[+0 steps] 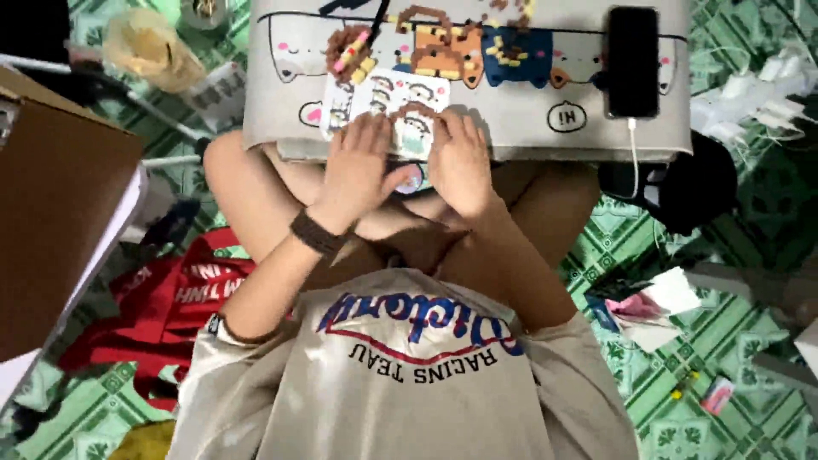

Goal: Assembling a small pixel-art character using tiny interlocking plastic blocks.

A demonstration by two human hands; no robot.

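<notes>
Small grey lap table (545, 128) across the person's crossed legs. At its near edge lies a white printed sheet (385, 95), thin, light and bendy; best taken by a free corner. Left hand (358, 166) and right hand (460, 162) lie flat on it, fingers spread, side by side. Pinching anything underneath? Cannot tell. Black phone (633, 61) at the table's far right.

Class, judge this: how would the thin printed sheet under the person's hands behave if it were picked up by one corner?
The printed sheet looks thin and flat on the lap desk, so it would probably droop. It is likely light: both the left hand and right hand press on it, perhaps to stop sliding.
</notes>
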